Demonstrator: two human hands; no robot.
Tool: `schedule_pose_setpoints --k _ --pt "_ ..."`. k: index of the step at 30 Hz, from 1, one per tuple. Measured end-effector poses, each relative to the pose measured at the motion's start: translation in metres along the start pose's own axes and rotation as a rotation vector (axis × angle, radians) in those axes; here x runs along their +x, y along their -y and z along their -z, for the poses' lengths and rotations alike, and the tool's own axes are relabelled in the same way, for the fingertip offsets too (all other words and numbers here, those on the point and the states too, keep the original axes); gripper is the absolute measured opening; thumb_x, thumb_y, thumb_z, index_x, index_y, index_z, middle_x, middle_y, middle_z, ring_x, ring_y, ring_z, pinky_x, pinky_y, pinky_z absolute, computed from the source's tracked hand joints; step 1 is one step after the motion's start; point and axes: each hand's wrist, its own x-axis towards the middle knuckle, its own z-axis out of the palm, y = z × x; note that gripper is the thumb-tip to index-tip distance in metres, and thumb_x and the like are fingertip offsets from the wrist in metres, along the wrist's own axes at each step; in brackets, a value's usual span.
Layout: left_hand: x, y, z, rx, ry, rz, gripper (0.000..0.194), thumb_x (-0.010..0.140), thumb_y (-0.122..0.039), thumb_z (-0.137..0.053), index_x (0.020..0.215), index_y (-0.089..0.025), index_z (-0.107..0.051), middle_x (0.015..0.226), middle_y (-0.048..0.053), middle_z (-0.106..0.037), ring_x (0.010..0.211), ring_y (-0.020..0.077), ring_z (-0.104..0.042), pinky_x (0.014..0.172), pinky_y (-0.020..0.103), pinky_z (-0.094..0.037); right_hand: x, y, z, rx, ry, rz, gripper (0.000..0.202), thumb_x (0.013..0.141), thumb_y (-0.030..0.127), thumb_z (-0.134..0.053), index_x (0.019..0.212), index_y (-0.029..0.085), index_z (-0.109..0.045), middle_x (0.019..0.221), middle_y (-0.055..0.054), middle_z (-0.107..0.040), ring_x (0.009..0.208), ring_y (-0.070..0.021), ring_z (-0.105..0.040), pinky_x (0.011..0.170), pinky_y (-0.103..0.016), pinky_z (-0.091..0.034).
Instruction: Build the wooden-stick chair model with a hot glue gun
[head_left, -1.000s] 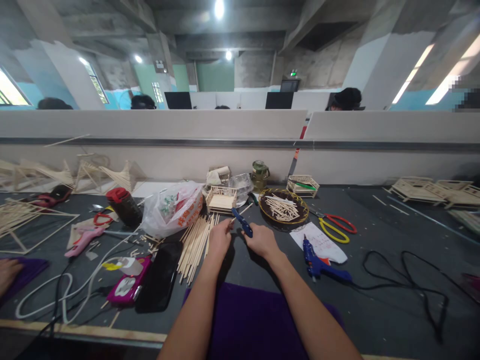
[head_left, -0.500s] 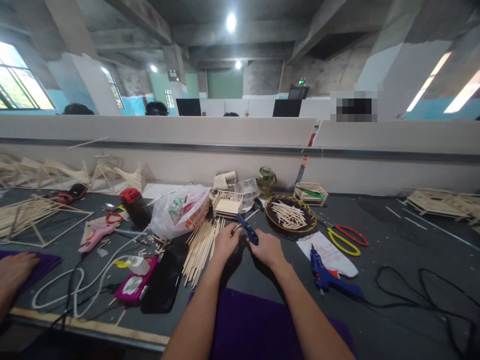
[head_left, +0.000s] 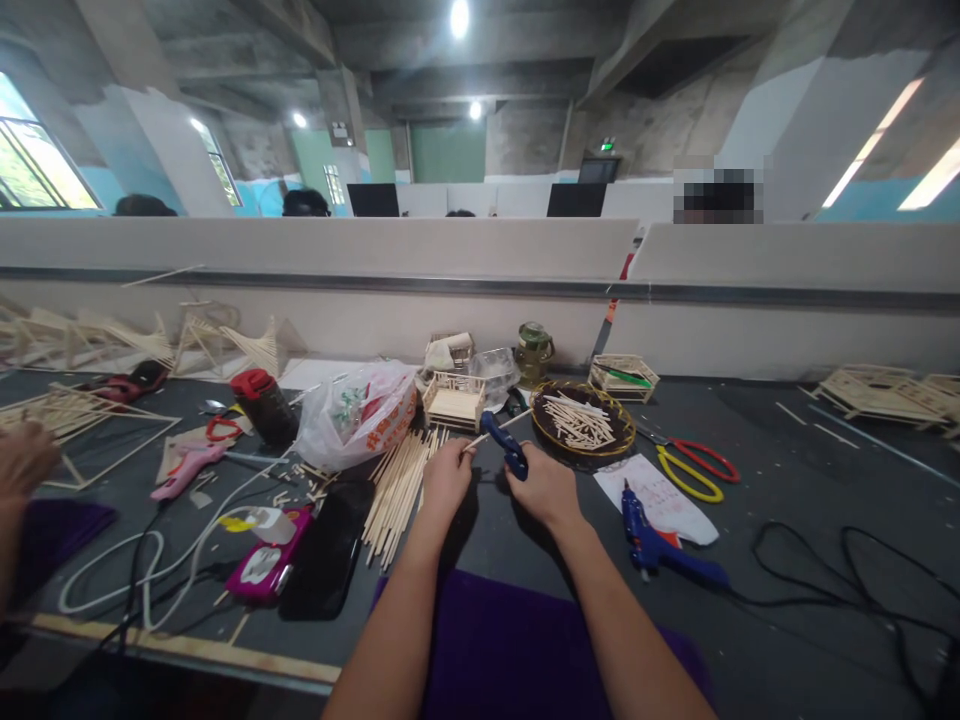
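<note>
My left hand [head_left: 448,474] pinches a thin wooden stick [head_left: 480,437] near the middle of the dark table. In my right hand [head_left: 546,482] is a blue-handled cutting tool [head_left: 508,446], its head beside the stick; whether they touch cannot be made out. A bundle of long sticks [head_left: 397,495] lies left of my left hand. Beyond my hands stands a small wooden frame model [head_left: 454,401]. A round basket [head_left: 535,425] holding short sticks [head_left: 577,420] is at the back right of my right hand.
Left are a plastic bag [head_left: 352,410], a dark bottle [head_left: 262,408], a phone [head_left: 327,550] and a magenta power strip [head_left: 259,568]. Right are scissors [head_left: 694,468], paper [head_left: 675,505] and a blue glue gun [head_left: 660,550] with its cable. Another person's hand [head_left: 26,458] is at the far left.
The blue tool has turned more upright and shifted slightly right with my right hand. More of the stick shows between my hands. The other person's hand has risen off the purple cloth.
</note>
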Motion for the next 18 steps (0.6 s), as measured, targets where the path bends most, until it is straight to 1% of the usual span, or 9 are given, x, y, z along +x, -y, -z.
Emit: schedule_pose_setpoints --k 3,7,9,11,12,13,14,16,18 --pt "0.0 0.005 -0.004 0.018 -0.014 -0.005 0.022 0.086 -0.021 -0.058 0.105 -0.021 -0.068 0.106 0.01 -0.071 0.1 0.0258 -0.064 0.086 0.037 -0.047 0.002 -0.006 0.0 0.011 -0.039 -0.049 0.022 0.09 0.04 -0.05 0.102 0.023 -0.057 0.095 -0.004 -0.072 0.084 -0.0215 -0.069 0.065 -0.028 -0.039" --pt "-0.003 -0.005 -0.005 -0.133 -0.152 -0.238 0.038 0.084 -0.02 -0.062 0.121 -0.02 -0.06 0.127 0.011 -0.062 0.119 0.0245 -0.056 0.102 0.04 -0.042 0.002 -0.006 -0.002 0.016 -0.059 -0.052 0.026 0.088 0.041 -0.052 0.105 0.021 -0.057 0.097 -0.005 -0.072 0.087 -0.022 -0.069 0.066 -0.028 -0.04" --pt "-0.007 -0.016 -0.004 -0.216 -0.248 -0.292 0.033 0.086 -0.021 -0.059 0.119 -0.02 -0.06 0.123 0.01 -0.062 0.117 0.0228 -0.056 0.101 0.039 -0.043 0.001 -0.003 -0.004 0.021 -0.064 -0.049 0.028 0.088 0.042 -0.053 0.107 0.021 -0.058 0.099 -0.006 -0.071 0.087 -0.0219 -0.069 0.067 -0.028 -0.04" --pt "-0.011 -0.025 -0.004 -0.254 -0.393 -0.247 0.019 0.088 -0.028 -0.057 0.104 -0.02 -0.065 0.108 0.009 -0.064 0.107 0.0231 -0.058 0.096 0.039 -0.044 0.0 0.002 -0.005 0.039 -0.074 -0.07 0.028 0.089 0.042 -0.053 0.106 0.021 -0.058 0.098 -0.006 -0.071 0.087 -0.0219 -0.069 0.067 -0.028 -0.041" --pt "-0.014 -0.029 -0.005 -0.289 -0.418 -0.221 0.016 0.089 -0.031 -0.057 0.096 -0.02 -0.065 0.101 0.008 -0.064 0.102 0.0229 -0.058 0.093 0.038 -0.045 -0.001 0.004 -0.006 0.055 -0.079 -0.089 0.028 0.089 0.042 -0.052 0.106 0.021 -0.058 0.096 -0.005 -0.072 0.086 -0.0221 -0.069 0.067 -0.028 -0.041" --pt "-0.015 -0.031 -0.008 -0.34 -0.394 -0.194 0.016 0.089 -0.033 -0.057 0.091 -0.02 -0.065 0.094 0.007 -0.064 0.096 0.0222 -0.059 0.089 0.037 -0.046 -0.001 0.006 -0.006 0.072 -0.082 -0.114 0.028 0.09 0.043 -0.051 0.107 0.022 -0.058 0.095 -0.005 -0.072 0.085 -0.0225 -0.069 0.067 -0.028 -0.041" --pt "-0.016 -0.033 -0.012 -0.412 -0.326 -0.167 0.018 0.089 -0.036 -0.057 0.089 -0.02 -0.064 0.091 0.006 -0.064 0.091 0.0212 -0.06 0.084 0.035 -0.047 -0.002 0.008 -0.006 0.091 -0.08 -0.137 0.029 0.091 0.044 -0.05 0.109 0.022 -0.057 0.093 -0.005 -0.072 0.085 -0.0231 -0.07 0.067 -0.029 -0.041" --pt "-0.018 -0.035 -0.022 -0.605 -0.135 -0.103 0.027 0.085 -0.042 -0.063 0.1 -0.019 -0.064 0.095 0.007 -0.066 0.087 0.02 -0.061 0.078 0.032 -0.048 -0.002 0.01 -0.007 0.127 -0.069 -0.172 0.036 0.092 0.045 -0.048 0.119 0.021 -0.053 0.091 -0.006 -0.073 0.084 -0.0244 -0.07 0.068 -0.03 -0.041" --pt "-0.017 -0.036 -0.033 -0.827 0.046 -0.08 0.043 0.081 -0.045 -0.068 0.115 -0.019 -0.062 0.109 0.009 -0.067 0.094 0.0207 -0.063 0.084 0.032 -0.048 -0.003 0.012 -0.007 0.15 -0.051 -0.179 0.046 0.092 0.044 -0.047 0.131 0.019 -0.044 0.093 -0.008 -0.074 0.084 -0.0258 -0.071 0.068 -0.031 -0.042"
